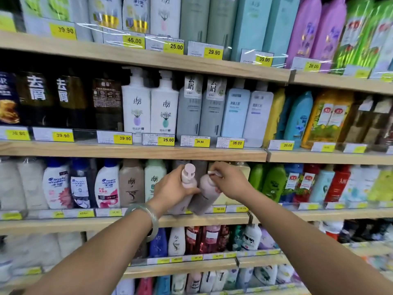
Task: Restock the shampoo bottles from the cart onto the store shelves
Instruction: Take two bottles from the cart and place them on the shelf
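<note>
Both arms reach up to the third wooden shelf [127,223] from the top. Left hand [173,188], pale green bangle [144,218] on its wrist, has its grip wrapped around a pale pink plastic pump bottle [187,184] — tilted, pump head up and leaning right, its base down near the yellow price-tag strip [219,209]. Right hand [230,182] grasps the top of a second, mauve-pink plastic pump bottle [205,194], fingers pinched at its white pump. The two bottles touch along their sides, both at the shelf's front edge, between a mint-green bottle [154,179] on the left and green bottles [270,182] on the right. Whether either base rests on the shelf — cannot tell. Motion blur low in frame.
</note>
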`<move>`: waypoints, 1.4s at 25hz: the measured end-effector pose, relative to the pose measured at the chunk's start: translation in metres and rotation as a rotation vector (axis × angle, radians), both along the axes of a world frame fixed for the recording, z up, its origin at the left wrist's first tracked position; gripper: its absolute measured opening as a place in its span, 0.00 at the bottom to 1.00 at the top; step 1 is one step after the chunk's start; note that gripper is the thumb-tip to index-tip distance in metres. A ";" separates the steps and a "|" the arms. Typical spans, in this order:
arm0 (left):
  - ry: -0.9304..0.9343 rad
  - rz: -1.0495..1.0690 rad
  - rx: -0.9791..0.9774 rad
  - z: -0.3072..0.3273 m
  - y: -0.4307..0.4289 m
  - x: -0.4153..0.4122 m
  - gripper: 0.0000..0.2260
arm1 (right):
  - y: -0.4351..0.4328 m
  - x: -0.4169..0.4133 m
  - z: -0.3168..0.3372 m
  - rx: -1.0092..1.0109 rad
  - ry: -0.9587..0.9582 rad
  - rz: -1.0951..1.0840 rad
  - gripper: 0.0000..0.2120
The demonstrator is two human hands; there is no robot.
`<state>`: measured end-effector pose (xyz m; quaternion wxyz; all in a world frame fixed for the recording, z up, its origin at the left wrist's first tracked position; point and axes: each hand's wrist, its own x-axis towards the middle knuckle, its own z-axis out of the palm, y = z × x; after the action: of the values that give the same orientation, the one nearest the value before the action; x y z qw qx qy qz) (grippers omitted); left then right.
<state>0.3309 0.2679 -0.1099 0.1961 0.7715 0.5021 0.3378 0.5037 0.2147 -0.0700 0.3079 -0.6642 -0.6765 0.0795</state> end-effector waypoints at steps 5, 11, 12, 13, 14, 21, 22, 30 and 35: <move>-0.192 0.065 -0.003 -0.004 0.015 0.005 0.26 | 0.008 0.024 0.003 0.113 0.080 0.008 0.04; -0.274 0.022 -0.015 -0.019 0.029 0.015 0.23 | 0.016 0.037 -0.016 0.088 0.088 -0.025 0.04; -0.277 0.026 -0.017 -0.021 0.032 0.016 0.24 | 0.017 0.039 -0.018 0.088 0.086 -0.036 0.04; -0.270 0.033 -0.009 -0.023 0.036 0.017 0.25 | 0.019 0.040 -0.020 0.095 0.098 -0.036 0.05; -0.258 0.038 0.002 -0.024 0.039 0.017 0.27 | 0.021 0.040 -0.020 0.096 0.106 -0.033 0.05; -0.241 -0.104 -0.024 -0.018 0.051 0.011 0.25 | 0.031 0.037 -0.015 0.085 0.036 0.017 0.05; -0.223 -0.159 -0.037 -0.014 0.053 0.011 0.25 | 0.032 0.038 -0.014 0.085 0.031 0.017 0.05; 0.168 -0.350 0.035 -0.026 0.059 0.026 0.22 | 0.038 0.034 -0.021 0.105 -0.048 0.023 0.05; -0.092 -0.154 -0.119 -0.039 0.068 0.023 0.26 | 0.046 0.033 -0.029 0.129 -0.057 0.006 0.04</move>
<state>0.3537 0.3359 -0.1488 0.2898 0.7784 0.4510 0.3265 0.5370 0.2609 -0.0994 0.3305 -0.6430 -0.6907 0.0174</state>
